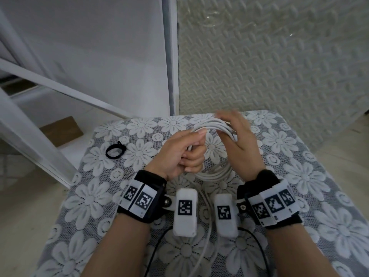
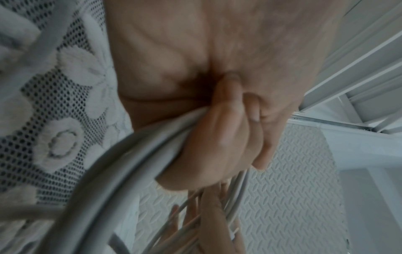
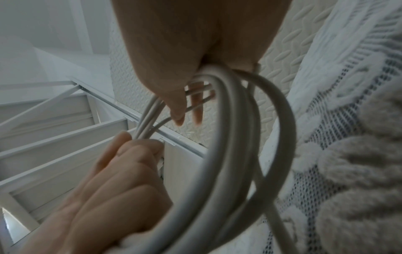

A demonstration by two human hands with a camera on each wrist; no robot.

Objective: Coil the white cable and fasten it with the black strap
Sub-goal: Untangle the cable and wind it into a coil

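White cable (image 1: 211, 126): wound into several loops, held above the tabletop (image 1: 299, 176) between both hands, one free length trailing toward the person. Left hand (image 1: 179, 154): grip closed in a fist around the bundled loops on the coil's left side, thumb on top. Right hand (image 1: 237, 134): on the coil's far right side, fingers extended and blurred, thumb and palm against the strands; how firmly its grip closes on them cannot be told. Black strap (image 1: 114, 150): lying curled in a ring on the lace floral cloth (image 1: 329, 226), left of the hands, apart from the cable.
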